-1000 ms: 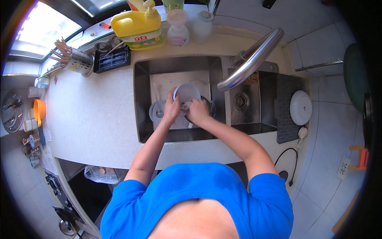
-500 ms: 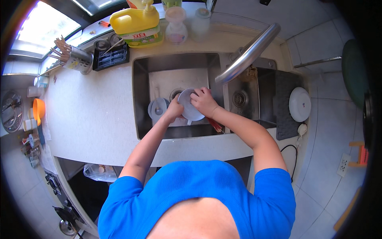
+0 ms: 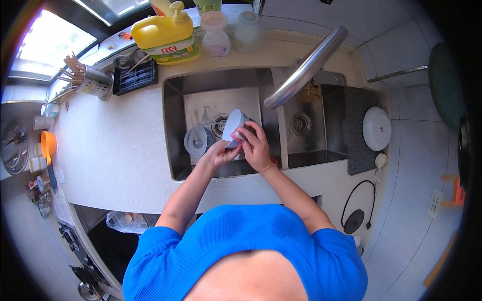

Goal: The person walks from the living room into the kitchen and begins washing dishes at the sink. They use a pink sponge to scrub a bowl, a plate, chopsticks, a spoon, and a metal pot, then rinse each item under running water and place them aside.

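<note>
Over the left sink basin [image 3: 173,120], a light bowl [image 3: 233,126] is tipped on its side in my hands. My left hand [image 3: 222,153] grips its lower rim from the near left. Curled fingers of my right hand [image 3: 255,146] press against the bowl's outside wall from the right. A small pinkish patch shows by these fingers; I cannot tell whether it is a cloth or the bowl's pattern. Left of my hands, on the basin floor, sit stacked bowls [image 3: 199,149] with a spoon inside. Red sticks, mostly covered by my right hand, lie at the basin's near right.
A steel faucet [image 3: 307,67] slants above the divider beside the smaller right basin [image 3: 314,140]. On a dark mat at right rests a white plate [image 3: 376,128]. A yellow jug [image 3: 163,35], a black rack [image 3: 134,76] and a chopstick holder [image 3: 96,83] line the back left.
The bowl has turned from facing up onto its side. My right hand has moved from inside it to its outer wall, and my left hand has shifted lower beneath the rim.
</note>
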Motion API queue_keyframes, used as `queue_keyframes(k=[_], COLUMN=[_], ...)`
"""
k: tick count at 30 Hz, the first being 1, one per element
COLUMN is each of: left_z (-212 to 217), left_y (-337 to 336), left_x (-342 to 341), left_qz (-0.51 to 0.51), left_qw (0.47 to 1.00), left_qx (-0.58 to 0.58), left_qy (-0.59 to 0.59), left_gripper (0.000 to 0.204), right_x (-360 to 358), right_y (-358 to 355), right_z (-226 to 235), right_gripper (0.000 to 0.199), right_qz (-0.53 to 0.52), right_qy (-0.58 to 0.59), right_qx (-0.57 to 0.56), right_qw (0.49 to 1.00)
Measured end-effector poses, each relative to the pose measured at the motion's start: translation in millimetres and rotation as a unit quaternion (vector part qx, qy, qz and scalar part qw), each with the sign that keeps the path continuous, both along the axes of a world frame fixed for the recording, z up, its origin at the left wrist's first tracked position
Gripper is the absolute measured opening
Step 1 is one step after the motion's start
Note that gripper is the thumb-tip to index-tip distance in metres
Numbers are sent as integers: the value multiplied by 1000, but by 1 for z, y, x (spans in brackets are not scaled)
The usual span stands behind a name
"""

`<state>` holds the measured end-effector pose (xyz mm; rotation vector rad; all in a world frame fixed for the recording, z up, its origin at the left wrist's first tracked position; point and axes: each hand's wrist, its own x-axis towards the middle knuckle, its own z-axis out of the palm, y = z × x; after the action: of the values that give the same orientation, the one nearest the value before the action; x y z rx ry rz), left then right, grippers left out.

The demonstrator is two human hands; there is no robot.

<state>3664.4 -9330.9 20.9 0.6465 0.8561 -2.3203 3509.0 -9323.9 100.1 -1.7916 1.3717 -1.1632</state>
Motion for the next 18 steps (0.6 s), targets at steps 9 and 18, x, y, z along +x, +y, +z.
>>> queue_keyframes(k=[9,18], left_z=[49,43], left_y=[1,-7], left_x=[-7,-16], left_qz=[-125,-282], left_qw=[973,631], left_qx=[-158,-305], left_qy=[-113,-655], left_gripper=[32,63], right_x=[-33,19], right_y=[-90,-29], right_z=[-53,-75], right_gripper=[27,41], right_qz=[126,150], right_qy=[-468,-682], right_qx=[527,446], right_qw=[698,560])
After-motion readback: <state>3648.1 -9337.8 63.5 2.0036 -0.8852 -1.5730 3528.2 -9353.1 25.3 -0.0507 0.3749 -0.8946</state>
